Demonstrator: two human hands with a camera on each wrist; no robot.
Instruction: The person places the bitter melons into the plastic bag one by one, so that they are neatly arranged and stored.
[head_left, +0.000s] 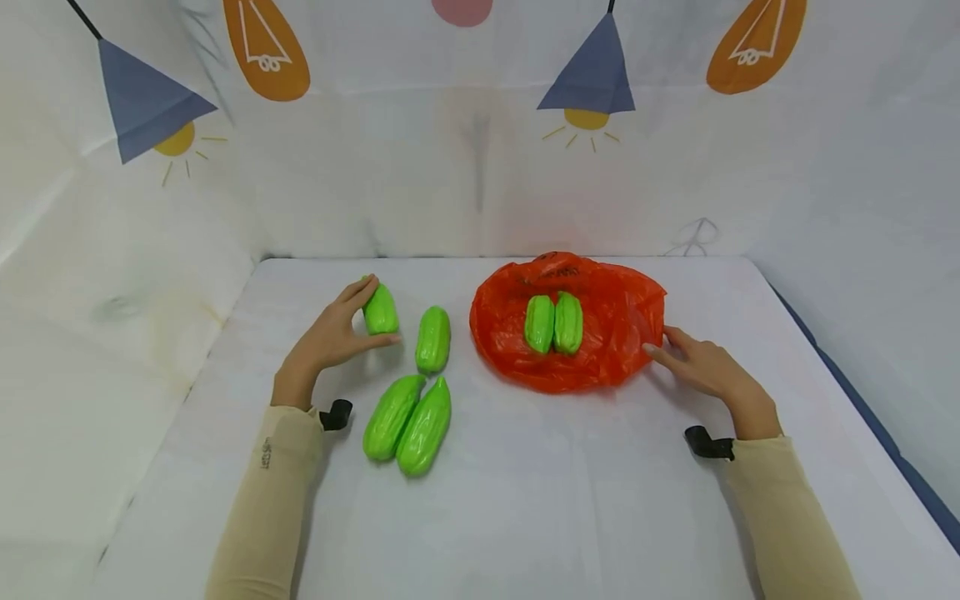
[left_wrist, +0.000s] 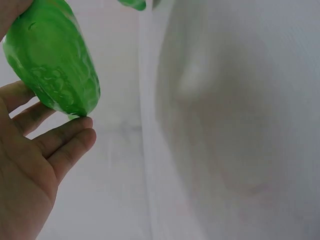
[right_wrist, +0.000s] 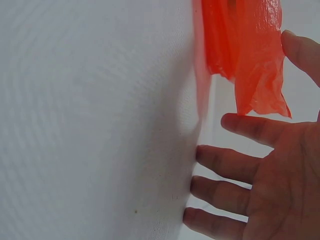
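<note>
My left hand (head_left: 330,337) holds a glossy green ridged gourd (head_left: 381,310) at the left, between thumb and fingers. In the left wrist view that gourd (left_wrist: 55,57) tapers to a tip right at the fingertips. Over at the right, my right hand (head_left: 705,365) is at the right edge of a crumpled red plastic bag (head_left: 495,333). In the right wrist view its fingers are straight, with the thumb against the bag (right_wrist: 260,65) and the index fingertip right at its lower edge. Two green gourds (head_left: 568,322) lie side by side on the bag.
One gourd (head_left: 432,340) lies between my left hand and the bag. Nearer me, two more gourds (head_left: 425,427) lie against each other on the white table (head_left: 540,500). A white cloth wall (head_left: 360,167) with printed lamps stands along the back.
</note>
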